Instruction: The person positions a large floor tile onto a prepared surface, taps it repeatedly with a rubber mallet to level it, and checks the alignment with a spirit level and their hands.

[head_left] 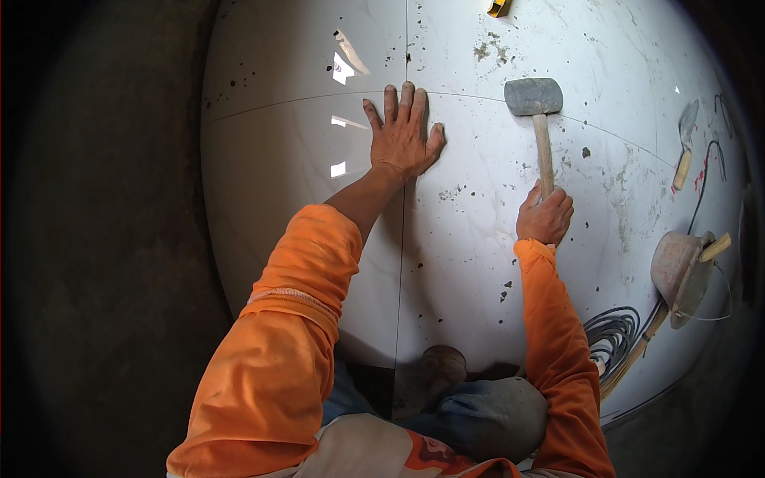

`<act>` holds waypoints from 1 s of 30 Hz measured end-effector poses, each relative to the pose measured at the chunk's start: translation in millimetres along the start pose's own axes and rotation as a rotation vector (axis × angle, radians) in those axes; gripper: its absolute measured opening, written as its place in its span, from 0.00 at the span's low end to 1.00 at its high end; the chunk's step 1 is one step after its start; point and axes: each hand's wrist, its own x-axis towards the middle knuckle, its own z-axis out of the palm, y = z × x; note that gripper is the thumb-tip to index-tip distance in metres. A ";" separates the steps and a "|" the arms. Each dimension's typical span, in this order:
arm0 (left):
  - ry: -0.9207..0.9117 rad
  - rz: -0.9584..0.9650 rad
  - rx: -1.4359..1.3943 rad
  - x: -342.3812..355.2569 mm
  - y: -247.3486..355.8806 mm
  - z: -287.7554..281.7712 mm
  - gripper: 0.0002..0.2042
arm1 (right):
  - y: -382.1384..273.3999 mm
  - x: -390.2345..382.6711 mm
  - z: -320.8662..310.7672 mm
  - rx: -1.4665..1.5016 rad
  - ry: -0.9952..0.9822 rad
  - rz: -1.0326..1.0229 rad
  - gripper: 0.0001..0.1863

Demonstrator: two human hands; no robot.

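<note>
My left hand lies flat with its fingers spread on the white marbled floor tiles, where two thin joints cross close to the fingertips. To the right, my right hand is closed round the wooden handle of a rubber mallet. The mallet's grey head points away from me; whether it touches the tile or hovers just over it, I cannot tell. Bits of dark grit and dried smears dot the tiles around both hands.
On the right are a trowel with a wooden handle, a bucket with a wooden-handled tool in it, and a coil of dark cable. A yellow and black object sits at the top edge. Bare dark floor borders the tiles on the left.
</note>
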 end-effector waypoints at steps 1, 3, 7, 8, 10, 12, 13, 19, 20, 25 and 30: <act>0.003 -0.011 -0.002 0.2 0.4 -0.3 0.36 | 0.0 -0.3 0.8 0.001 0.009 0.001 0.17; -0.014 -0.012 0.006 0.0 0.1 -1.5 0.36 | 0.2 -0.8 1.7 -0.001 0.003 -0.003 0.17; -0.014 0.092 -0.012 1.1 -2.1 -1.3 0.38 | -1.8 3.2 -1.6 -0.008 -0.009 -0.001 0.18; -0.008 0.091 -0.013 -0.2 -0.8 -1.5 0.38 | -1.0 3.7 -3.1 -0.008 -0.003 -0.002 0.18; -0.030 0.093 -0.043 -6.6 4.6 -5.3 0.39 | 0.2 0.1 0.2 -0.001 -0.006 0.005 0.18; -0.071 0.081 -0.018 -16.0 10.3 -8.1 0.40 | 0.7 -0.2 1.3 -0.001 -0.018 0.009 0.18; -0.068 0.072 -0.040 -22.4 11.3 -7.4 0.40 | -0.7 -0.2 1.1 0.000 -0.034 0.015 0.18; -0.055 0.023 -0.090 -101.8 13.9 -8.3 0.38 | 9.4 2.4 1.8 -0.009 -0.044 0.045 0.17; -0.081 0.001 -0.102 -122.9 8.9 -10.8 0.37 | 6.7 2.7 0.9 0.007 -0.040 0.040 0.17; -0.141 -0.054 -0.048 -251.1 -13.0 -5.0 0.34 | -8.6 -8.6 -0.7 0.041 -0.058 0.031 0.17; -0.144 0.011 -0.074 -334.8 22.9 13.4 0.30 | 7.3 2.3 -2.4 0.051 -0.072 0.060 0.18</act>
